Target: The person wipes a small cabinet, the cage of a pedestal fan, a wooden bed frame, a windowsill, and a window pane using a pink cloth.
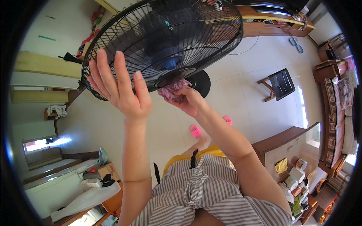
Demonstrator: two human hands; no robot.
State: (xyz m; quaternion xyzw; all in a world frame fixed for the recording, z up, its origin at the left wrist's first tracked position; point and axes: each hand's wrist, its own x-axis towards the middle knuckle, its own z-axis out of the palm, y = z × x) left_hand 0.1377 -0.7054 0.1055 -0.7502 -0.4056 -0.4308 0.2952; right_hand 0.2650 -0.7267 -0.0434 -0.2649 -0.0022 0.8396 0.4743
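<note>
A large black standing fan fills the upper middle of the head view, its wire grille facing me and its round base on the floor. My right hand grips a crumpled purple cloth against the lower part of the grille, just below the round centre badge. On the left, my left hand is raised with its fingers spread and holds nothing. It overlaps the grille's lower left rim; whether it touches the wire cannot be told.
A black-topped folding stool stands on the tiled floor to the right. Nearer on that side is a glass-topped table with a yellow cloth, paper rolls and jars. Blue slippers lie by the wooden TV cabinet. A thin cable crosses the floor.
</note>
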